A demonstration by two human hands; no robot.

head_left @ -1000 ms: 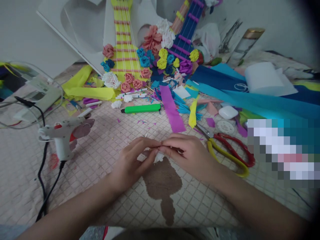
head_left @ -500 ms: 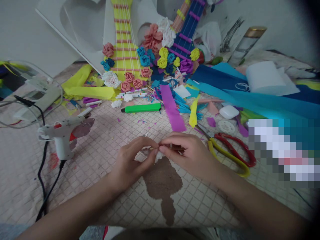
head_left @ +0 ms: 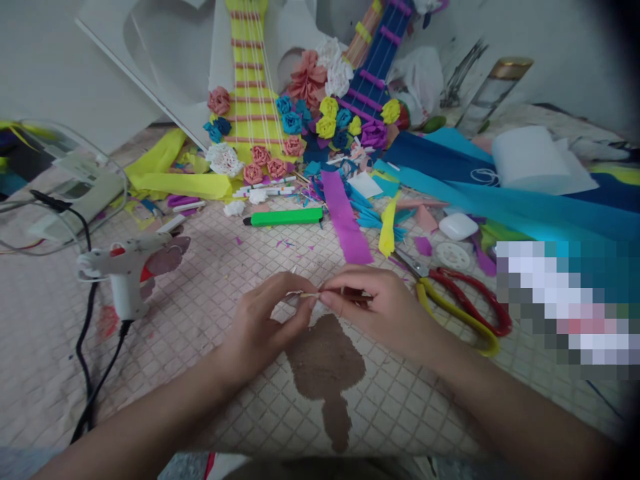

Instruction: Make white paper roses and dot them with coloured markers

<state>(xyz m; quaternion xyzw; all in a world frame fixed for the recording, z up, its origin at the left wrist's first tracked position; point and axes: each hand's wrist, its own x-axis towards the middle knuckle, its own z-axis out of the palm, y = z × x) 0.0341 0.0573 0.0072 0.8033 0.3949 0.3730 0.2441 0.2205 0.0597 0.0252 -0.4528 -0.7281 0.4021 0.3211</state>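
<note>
My left hand [head_left: 273,320] and my right hand [head_left: 375,307] meet fingertip to fingertip over the middle of the quilted table cover. Both pinch a thin stick [head_left: 357,297], brown at its right part and pale at its left tip. A bit of white material shows just under the fingertips. Beneath the hands lies a brown shape [head_left: 325,360] with a narrow lower end. Scissors [head_left: 463,300] with red and yellow handles rest beside my right hand. A purple paper strip [head_left: 346,220] lies beyond the fingers.
A white glue gun [head_left: 125,273] with a black cord stands at left. A green cutter [head_left: 286,217] lies ahead. Farther back are a yellow paper guitar [head_left: 253,120], a blue one [head_left: 375,73], paper flowers, scraps, a white roll [head_left: 530,157] and a glass bottle [head_left: 493,93].
The stick's pale left part shows a little more clearly between my fingertips. Both hands remain in nearly the same place, and the view has shifted slightly.
</note>
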